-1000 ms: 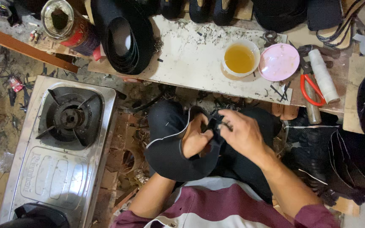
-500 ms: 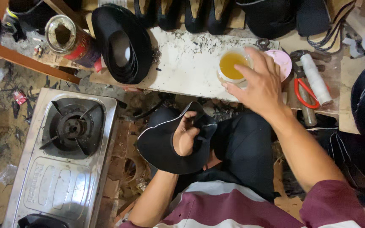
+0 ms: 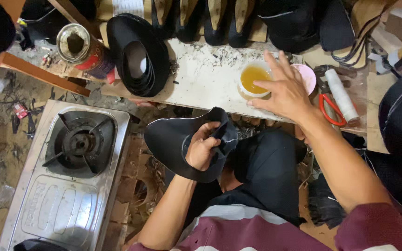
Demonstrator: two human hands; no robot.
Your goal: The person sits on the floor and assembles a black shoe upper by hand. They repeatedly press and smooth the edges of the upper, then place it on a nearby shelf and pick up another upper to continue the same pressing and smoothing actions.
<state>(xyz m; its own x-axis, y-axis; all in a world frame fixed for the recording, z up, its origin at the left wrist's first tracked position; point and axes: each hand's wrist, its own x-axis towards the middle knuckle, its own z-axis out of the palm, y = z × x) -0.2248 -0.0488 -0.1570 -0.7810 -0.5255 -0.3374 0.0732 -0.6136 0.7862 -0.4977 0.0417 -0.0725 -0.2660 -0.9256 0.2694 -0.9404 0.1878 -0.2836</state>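
Gripping a black shoe piece point(image 3: 182, 139) over my lap, my left hand point(image 3: 201, 151) has its fingers curled tight around it. Further out, my right hand point(image 3: 282, 90) is spread open, fingertips over the cup of yellow glue point(image 3: 252, 76) on the white board point(image 3: 201, 74).

The person wears a short-sleeved shirt point(image 3: 257, 230) in maroon, with a broad pale grey stripe across the chest. The right sleeve point(image 3: 373, 227) is maroon too, ending above the elbow, with a pale band at its lower edge. Both forearms are bare below the shirt, with no watch, band or glove on either wrist. Below the shirt, dark, nearly black trousers point(image 3: 268, 174) cover the raised knee, their cloth plain and creased. The left hand point(image 3: 201, 148) and right hand point(image 3: 282, 90), both well above the shirt's stripe, wear no rings that can be made out.
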